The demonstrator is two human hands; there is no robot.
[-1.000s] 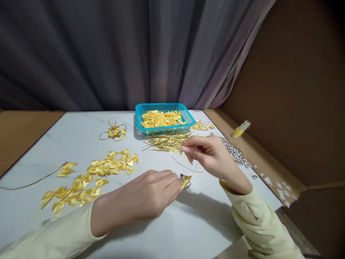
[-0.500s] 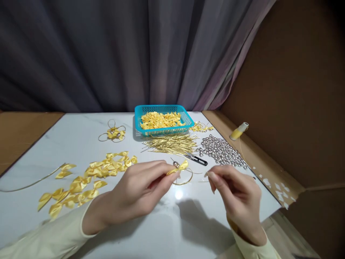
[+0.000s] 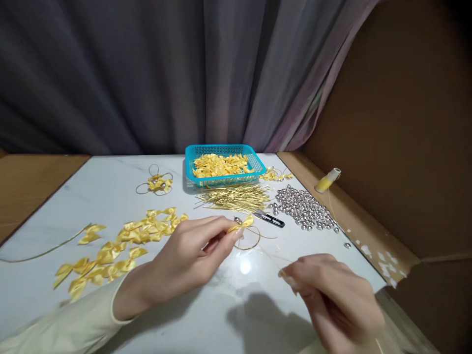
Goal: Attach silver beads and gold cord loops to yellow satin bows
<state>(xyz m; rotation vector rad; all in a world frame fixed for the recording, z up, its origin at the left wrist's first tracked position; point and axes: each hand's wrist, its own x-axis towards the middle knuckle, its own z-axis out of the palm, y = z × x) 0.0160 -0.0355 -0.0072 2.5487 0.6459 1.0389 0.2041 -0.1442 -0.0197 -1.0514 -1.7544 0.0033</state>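
Observation:
My left hand pinches a small yellow ribbon bow just above the white table; a silver bead and a gold cord loop hang from the bow. My right hand is low at the front right, fingers pinched together on a thin thread that runs up toward the bow. Small black snips lie just beyond the bow.
A turquoise basket of yellow bows stands at the back. In front of it lie a bundle of gold cords and a heap of silver beads. Loose yellow bows lie left. A thread spool rests on the cardboard at right.
My right hand has drawn back from the bow toward the front right, pulling the thread out. My left hand has lifted the bow slightly and moved it left.

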